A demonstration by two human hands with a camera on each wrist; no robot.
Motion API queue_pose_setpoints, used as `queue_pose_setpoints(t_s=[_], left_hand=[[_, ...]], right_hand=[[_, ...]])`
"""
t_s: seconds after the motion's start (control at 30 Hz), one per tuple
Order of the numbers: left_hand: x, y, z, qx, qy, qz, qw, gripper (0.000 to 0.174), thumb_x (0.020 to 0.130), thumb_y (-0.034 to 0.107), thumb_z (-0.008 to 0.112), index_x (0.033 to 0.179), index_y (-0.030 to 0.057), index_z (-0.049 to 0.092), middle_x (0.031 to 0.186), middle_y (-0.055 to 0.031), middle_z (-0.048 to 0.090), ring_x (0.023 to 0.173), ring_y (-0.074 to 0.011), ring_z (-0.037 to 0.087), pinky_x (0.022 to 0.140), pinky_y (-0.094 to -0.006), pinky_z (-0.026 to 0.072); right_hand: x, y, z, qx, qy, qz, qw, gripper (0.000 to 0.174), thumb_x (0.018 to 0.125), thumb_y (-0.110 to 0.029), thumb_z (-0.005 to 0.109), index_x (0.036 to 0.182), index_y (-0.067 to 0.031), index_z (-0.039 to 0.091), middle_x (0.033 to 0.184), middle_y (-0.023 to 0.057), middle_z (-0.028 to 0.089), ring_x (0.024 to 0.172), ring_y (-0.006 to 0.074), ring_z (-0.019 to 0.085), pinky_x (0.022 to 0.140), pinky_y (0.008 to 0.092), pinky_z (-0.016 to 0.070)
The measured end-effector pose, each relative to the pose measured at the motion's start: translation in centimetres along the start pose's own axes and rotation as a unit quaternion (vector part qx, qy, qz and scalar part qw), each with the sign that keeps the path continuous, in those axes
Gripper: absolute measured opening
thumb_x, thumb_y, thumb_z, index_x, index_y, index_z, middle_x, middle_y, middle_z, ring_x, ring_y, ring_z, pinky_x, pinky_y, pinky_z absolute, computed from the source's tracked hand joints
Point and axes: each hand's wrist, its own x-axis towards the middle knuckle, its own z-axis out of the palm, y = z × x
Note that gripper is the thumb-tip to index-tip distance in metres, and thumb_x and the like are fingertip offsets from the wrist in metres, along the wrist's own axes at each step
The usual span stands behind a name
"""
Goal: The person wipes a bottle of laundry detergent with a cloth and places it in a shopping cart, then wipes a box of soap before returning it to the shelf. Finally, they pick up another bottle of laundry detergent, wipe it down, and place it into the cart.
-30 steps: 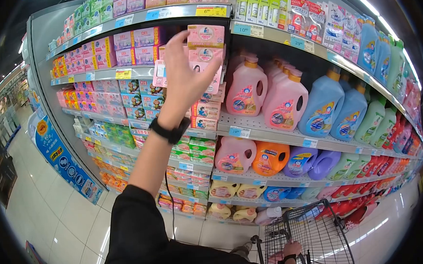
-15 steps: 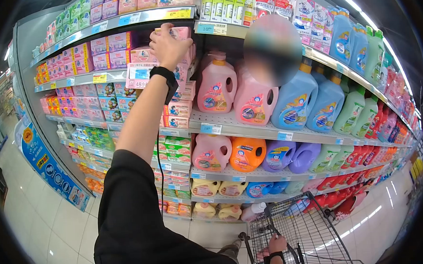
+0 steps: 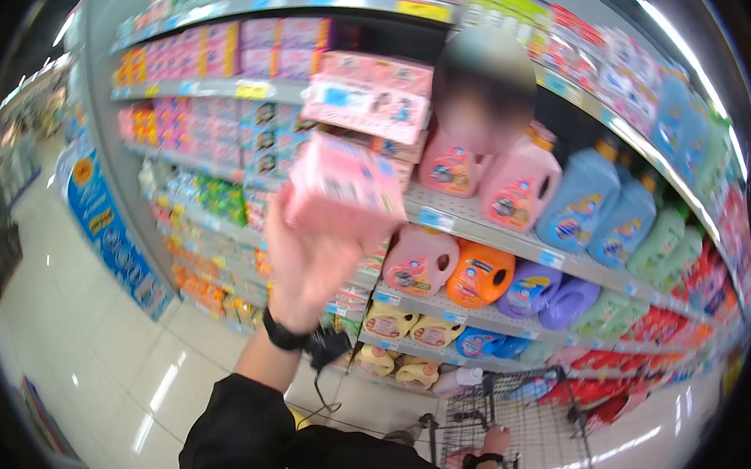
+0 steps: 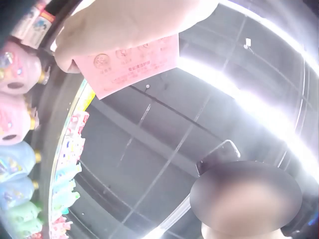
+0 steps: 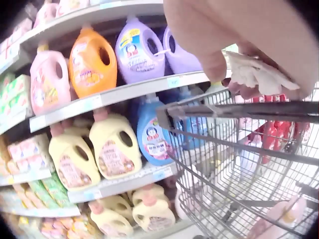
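My left hand (image 3: 313,263) grips a pink boxed pack of soap (image 3: 347,185) from below, held up in front of the shelves and blurred by motion. In the left wrist view, the pack's printed pink face (image 4: 134,64) shows beneath the fingers. A stack of similar pink boxes (image 3: 384,64) stands on the shelf behind, with a pink price card (image 3: 365,108) before it. Low at the right, my right hand (image 3: 495,440) is over the wire shopping cart (image 3: 537,396). Its curled fingers hold a crumpled white tissue (image 5: 259,73), close above the cart's dark bar (image 5: 249,110).
Shelves of pink, orange (image 3: 479,273), purple and blue (image 3: 576,203) detergent bottles run to the right. Boxed soaps (image 3: 209,141) fill the left shelves. A pink bottle (image 5: 279,219) lies in the cart. A blue sign (image 3: 117,239) stands by the tiled floor (image 3: 102,359).
My left hand reached to the pink boxes on the shelf, took hold of one pack and drew it out and down toward me. The right hand stays by the cart.
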Motion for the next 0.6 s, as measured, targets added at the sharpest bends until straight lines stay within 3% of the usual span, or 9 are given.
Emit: queue_pose_setpoints(t_s=[0.07,0.13,0.17,0.2,0.27,0.3,0.33,0.43,0.6], left_hand=[[-5.0,-1.0,-1.7,-0.024,0.000,-0.040,0.999,0.067,0.089,0.051,0.039,0.142,0.0102,0.036,0.146,-0.0167,0.035,0.131,-0.0382,0.038,0.101,-0.0614,0.0324],[-8.0,-2.1,-3.2,-0.086,0.000,-0.045,0.995,0.067,0.089,0.053,0.037,0.143,0.0121,0.035,0.144,-0.0156,0.038,0.130,-0.0386,0.038,0.101,-0.0603,0.0323],[-9.1,-2.4,-3.7,-0.115,0.003,-0.052,0.992,0.068,0.090,0.055,0.035,0.143,0.0130,0.034,0.144,-0.0150,0.039,0.130,-0.0388,0.039,0.102,-0.0598,0.0323],[-9.7,-2.7,-4.2,-0.130,-0.008,-0.043,0.990,0.068,0.090,0.055,0.036,0.143,0.0137,0.034,0.144,-0.0150,0.038,0.130,-0.0388,0.038,0.101,-0.0600,0.0321],[-10.2,-3.0,-5.1,-0.164,-0.035,-0.037,0.985,0.068,0.089,0.056,0.036,0.144,0.0152,0.033,0.144,-0.0149,0.038,0.131,-0.0388,0.037,0.101,-0.0606,0.0317],[-10.5,-2.8,-5.2,-0.182,-0.057,-0.057,0.980,0.069,0.089,0.056,0.037,0.145,0.0164,0.031,0.146,-0.0145,0.036,0.132,-0.0382,0.036,0.101,-0.0618,0.0308],[-10.6,-2.6,-5.4,-0.180,-0.050,-0.055,0.981,0.073,0.088,0.058,0.038,0.147,0.0158,0.027,0.148,-0.0154,0.033,0.133,-0.0391,0.034,0.102,-0.0627,0.0288],[-11.0,-2.2,-6.1,-0.205,-0.049,-0.053,0.976,0.081,0.087,0.060,0.041,0.151,0.0146,0.018,0.151,-0.0174,0.028,0.136,-0.0410,0.029,0.104,-0.0637,0.0256],[-10.9,-1.8,-6.7,-0.175,-0.022,-0.035,0.984,0.078,0.088,0.059,0.042,0.149,0.0135,0.023,0.148,-0.0184,0.032,0.134,-0.0407,0.032,0.105,-0.0608,0.0280]], right_hand=[[3.3,1.5,4.1,0.272,0.035,0.125,0.953,0.037,0.082,-0.023,0.054,0.099,0.0096,0.058,0.082,0.0264,0.062,0.077,0.0417,0.060,0.069,0.0471,0.0481],[5.9,1.1,6.8,0.411,-0.014,0.184,0.893,0.034,0.082,-0.021,0.053,0.102,0.0069,0.055,0.081,0.0184,0.061,0.072,0.0334,0.057,0.066,0.0419,0.0473],[6.1,0.6,6.4,0.285,-0.082,-0.074,0.952,0.031,0.082,-0.018,0.054,0.103,0.0048,0.054,0.086,0.0151,0.061,0.076,0.0286,0.057,0.066,0.0382,0.0473],[5.5,-2.7,6.3,0.431,-0.206,-0.050,0.877,0.024,0.084,-0.013,0.054,0.102,0.0021,0.054,0.091,0.0131,0.060,0.078,0.0243,0.057,0.067,0.0346,0.0477],[3.8,-10.1,5.4,0.638,-0.414,0.116,0.639,0.013,0.088,-0.003,0.054,0.101,-0.0033,0.054,0.103,0.0092,0.059,0.082,0.0157,0.058,0.067,0.0274,0.0486],[-1.7,-18.4,0.0,0.639,-0.376,0.158,0.652,0.010,0.096,-0.015,0.050,0.100,-0.0076,0.055,0.090,0.0046,0.060,0.083,0.0146,0.057,0.067,0.0261,0.0463],[-1.3,-19.4,1.5,0.608,-0.381,0.165,0.677,0.014,0.096,-0.016,0.051,0.106,-0.0062,0.052,0.092,0.0067,0.061,0.075,0.0133,0.056,0.060,0.0241,0.0451],[-7.0,-27.3,-3.9,0.535,-0.427,0.010,0.729,0.014,0.096,-0.015,0.054,0.108,-0.0113,0.048,0.097,0.0059,0.060,0.054,0.0048,0.043,0.045,0.0180,0.0332],[-10.1,-33.6,-8.2,0.582,-0.436,-0.109,0.678,0.037,0.095,-0.004,0.048,0.131,-0.0007,0.041,0.109,0.0094,0.058,0.080,0.0121,0.056,0.073,0.0240,0.0471]])
